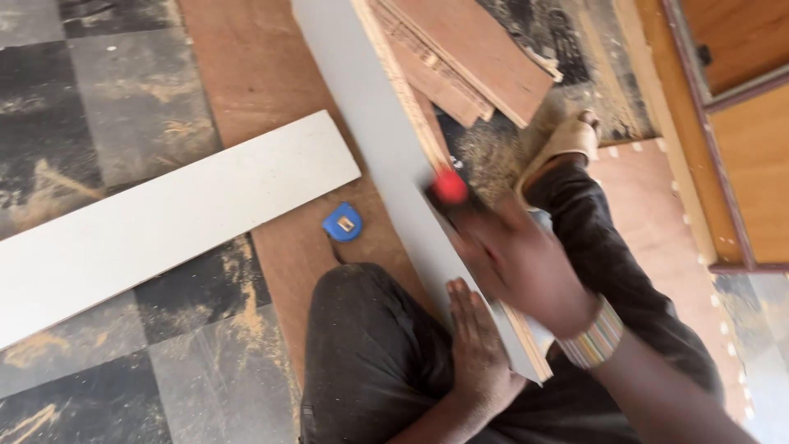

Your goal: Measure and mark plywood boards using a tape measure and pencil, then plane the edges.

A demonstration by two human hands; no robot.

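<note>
The right hand (526,263), blurred, grips a red-tipped tool (449,187) on the grey-faced board (374,107) across the lap; the left hand (477,337) lies flat, open, pinning it, seemingly to steady it; blue tape measure (343,223) nearby

Carpentry workshop: sawdust (493,148), stacked plywood offcuts (468,57).

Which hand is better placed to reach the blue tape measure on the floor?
Left, probably. The left hand lies flat on the grey board, nearer the tape measure; the right hand grips a red-tipped tool.
</note>
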